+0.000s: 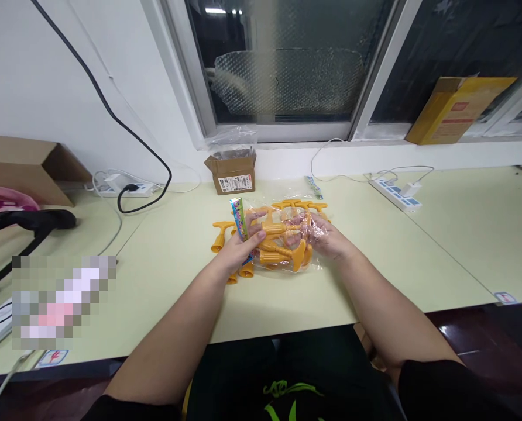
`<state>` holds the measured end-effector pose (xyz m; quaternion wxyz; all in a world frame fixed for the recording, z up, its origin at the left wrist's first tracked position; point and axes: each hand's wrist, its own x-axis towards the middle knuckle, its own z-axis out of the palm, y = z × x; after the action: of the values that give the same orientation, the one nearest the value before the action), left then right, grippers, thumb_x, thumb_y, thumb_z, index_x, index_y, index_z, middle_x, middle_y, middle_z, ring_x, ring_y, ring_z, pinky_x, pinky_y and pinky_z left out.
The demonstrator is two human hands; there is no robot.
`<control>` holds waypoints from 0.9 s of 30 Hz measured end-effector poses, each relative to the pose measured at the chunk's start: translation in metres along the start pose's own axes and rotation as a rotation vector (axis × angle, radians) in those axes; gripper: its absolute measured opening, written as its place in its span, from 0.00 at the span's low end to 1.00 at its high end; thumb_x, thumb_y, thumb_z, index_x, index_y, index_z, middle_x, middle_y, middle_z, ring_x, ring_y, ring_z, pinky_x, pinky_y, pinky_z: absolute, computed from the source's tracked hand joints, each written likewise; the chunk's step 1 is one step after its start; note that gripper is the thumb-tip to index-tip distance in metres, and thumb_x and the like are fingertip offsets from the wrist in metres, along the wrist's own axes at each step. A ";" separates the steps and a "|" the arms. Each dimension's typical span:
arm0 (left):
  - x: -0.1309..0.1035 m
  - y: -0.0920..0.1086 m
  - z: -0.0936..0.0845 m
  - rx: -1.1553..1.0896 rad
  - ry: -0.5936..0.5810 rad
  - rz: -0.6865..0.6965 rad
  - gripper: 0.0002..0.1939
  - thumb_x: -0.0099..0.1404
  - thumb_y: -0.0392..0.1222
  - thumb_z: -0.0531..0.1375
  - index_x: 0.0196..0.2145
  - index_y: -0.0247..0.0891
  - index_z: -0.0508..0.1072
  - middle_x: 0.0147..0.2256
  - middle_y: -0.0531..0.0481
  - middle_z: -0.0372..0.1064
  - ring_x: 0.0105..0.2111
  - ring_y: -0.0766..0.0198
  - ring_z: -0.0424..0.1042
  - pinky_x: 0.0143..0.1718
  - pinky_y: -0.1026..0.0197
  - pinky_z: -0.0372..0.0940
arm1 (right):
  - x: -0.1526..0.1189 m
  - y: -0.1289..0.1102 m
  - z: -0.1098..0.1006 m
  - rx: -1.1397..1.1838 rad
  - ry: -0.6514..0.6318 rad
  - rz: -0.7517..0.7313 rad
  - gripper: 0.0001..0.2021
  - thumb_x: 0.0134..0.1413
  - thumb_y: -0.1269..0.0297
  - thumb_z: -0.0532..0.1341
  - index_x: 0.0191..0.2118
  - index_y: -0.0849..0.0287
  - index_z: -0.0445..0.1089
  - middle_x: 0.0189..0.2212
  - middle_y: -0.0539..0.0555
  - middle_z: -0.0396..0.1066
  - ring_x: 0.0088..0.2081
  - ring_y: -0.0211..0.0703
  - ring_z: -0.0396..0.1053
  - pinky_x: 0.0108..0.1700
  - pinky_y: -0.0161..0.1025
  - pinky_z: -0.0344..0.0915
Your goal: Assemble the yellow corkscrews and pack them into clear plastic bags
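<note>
A clear plastic bag (316,264) with a colourful printed strip (239,217) lies between my hands over the table. Several yellow plastic pieces with T-shaped handles (275,255) show through it. My left hand (239,248) is closed on the bag's left end by the strip, thumb on top. At the other end my right hand (316,234) is closed round the bag and the yellow pieces. Clear film covers its fingers, and I cannot tell whether they are inside the bag or behind it. More yellow T-handled pieces (221,235) lie loose beside and behind the bag.
Behind the bag are a small open cardboard box (233,172) and another printed clear bag (314,187). Power strips (395,194) with cables lie near the wall. A large carton (21,166) and a black frame (28,225) occupy the left. A yellow carton (456,111) leans against the window.
</note>
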<state>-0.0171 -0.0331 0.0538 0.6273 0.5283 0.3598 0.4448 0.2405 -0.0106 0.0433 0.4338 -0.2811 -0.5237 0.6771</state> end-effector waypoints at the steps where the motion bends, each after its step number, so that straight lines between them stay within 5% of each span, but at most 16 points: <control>1: 0.000 0.000 0.000 -0.004 -0.013 0.007 0.37 0.63 0.57 0.70 0.65 0.46 0.64 0.52 0.42 0.75 0.46 0.50 0.79 0.42 0.55 0.73 | 0.000 0.000 0.001 -0.001 0.025 0.005 0.22 0.50 0.46 0.74 0.47 0.51 0.74 0.43 0.54 0.79 0.36 0.50 0.80 0.40 0.46 0.75; 5: 0.002 -0.002 0.000 -0.033 0.004 -0.024 0.31 0.67 0.61 0.65 0.63 0.50 0.67 0.55 0.43 0.74 0.46 0.51 0.79 0.39 0.55 0.74 | 0.000 0.001 0.002 0.002 0.094 -0.009 0.22 0.51 0.46 0.73 0.47 0.51 0.74 0.43 0.53 0.79 0.37 0.49 0.79 0.40 0.46 0.75; 11: 0.007 -0.004 0.000 -0.121 0.083 -0.101 0.30 0.70 0.67 0.58 0.62 0.50 0.72 0.52 0.42 0.74 0.33 0.59 0.77 0.24 0.62 0.66 | 0.004 0.000 0.001 0.057 0.168 0.004 0.22 0.47 0.48 0.76 0.45 0.49 0.74 0.40 0.51 0.79 0.36 0.50 0.79 0.42 0.49 0.75; 22: 0.004 0.001 0.003 -0.158 0.063 -0.167 0.35 0.69 0.66 0.60 0.67 0.46 0.69 0.43 0.43 0.77 0.31 0.57 0.76 0.26 0.59 0.69 | 0.004 0.002 -0.002 0.010 0.108 0.026 0.20 0.48 0.50 0.76 0.45 0.52 0.76 0.41 0.53 0.79 0.39 0.46 0.78 0.45 0.44 0.74; 27: 0.005 0.000 0.000 -0.257 0.027 -0.166 0.34 0.72 0.66 0.55 0.68 0.47 0.67 0.52 0.41 0.76 0.34 0.56 0.79 0.29 0.57 0.72 | 0.001 -0.004 0.001 0.008 0.114 -0.006 0.21 0.53 0.44 0.73 0.45 0.51 0.72 0.50 0.54 0.78 0.47 0.53 0.79 0.51 0.50 0.74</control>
<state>-0.0149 -0.0284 0.0540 0.7194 0.4064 0.3506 0.4409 0.2404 -0.0096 0.0474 0.4659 -0.3162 -0.4963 0.6608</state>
